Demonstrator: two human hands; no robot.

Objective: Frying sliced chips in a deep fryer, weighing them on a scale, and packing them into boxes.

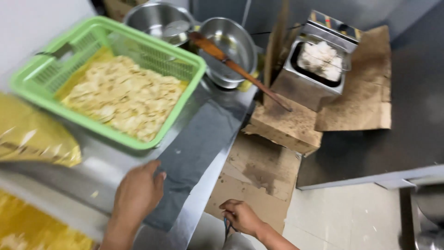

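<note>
1. Basket (pixel 182 104), green and full of pale chips, sits on the steel counter (pixel 203 153) just beyond the left hand (pixel 136 192), whose fingers lie flat and together on grey cloth (pixel 194 148); tugging that cloth could tip it
2. Fryer (pixel 319 65) stands on stained cardboard (pixel 356 99), a likely fire risk
3. Right hand (pixel 243 216) pinches a small bluish thing I cannot identify; it may drop

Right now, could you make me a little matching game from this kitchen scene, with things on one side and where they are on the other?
Things:
1. green basket
2. wooden spatula
3. left hand
4. right hand

Places:
A. below the counter edge, over cardboard
B. flat on the steel counter
C. across a metal bowl
D. holding pale chips

Pairs: 1-D, 2-C, 3-B, 4-A
</note>
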